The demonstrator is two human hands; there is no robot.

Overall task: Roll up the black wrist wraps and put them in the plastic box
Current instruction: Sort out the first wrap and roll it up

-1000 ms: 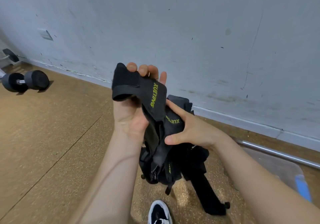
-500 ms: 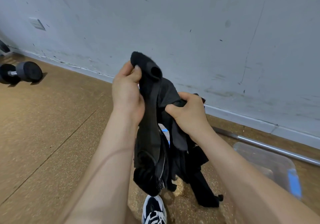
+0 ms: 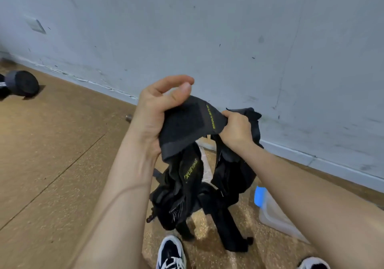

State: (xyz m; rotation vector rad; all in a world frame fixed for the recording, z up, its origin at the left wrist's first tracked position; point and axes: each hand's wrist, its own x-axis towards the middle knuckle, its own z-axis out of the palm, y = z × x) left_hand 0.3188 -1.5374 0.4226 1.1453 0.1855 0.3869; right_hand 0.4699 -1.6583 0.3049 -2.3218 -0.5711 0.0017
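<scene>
I hold a bundle of black wrist wraps [image 3: 185, 123] with yellow-green lettering in the air in front of me. My left hand [image 3: 158, 111] grips the flat end of one wrap from the left. My right hand [image 3: 234, 129] pinches the same wrap's other edge, stretching it between the hands. Several more black straps [image 3: 193, 198] dangle tangled below, their ends reaching down to the floor. The clear plastic box [image 3: 274, 214] with a blue clip lies on the floor at the lower right, partly hidden by my right forearm.
A black dumbbell [image 3: 21, 83] lies on the cork-coloured floor at the far left. A grey wall runs across the back, with a metal bar end [image 3: 128, 117] at its base. My two shoes [image 3: 171, 252] show at the bottom edge.
The wrap went from bunched upright to spread flat between both hands, lettering showing. My hands moved apart, and the view shifted right so the box sits closer to my arm.
</scene>
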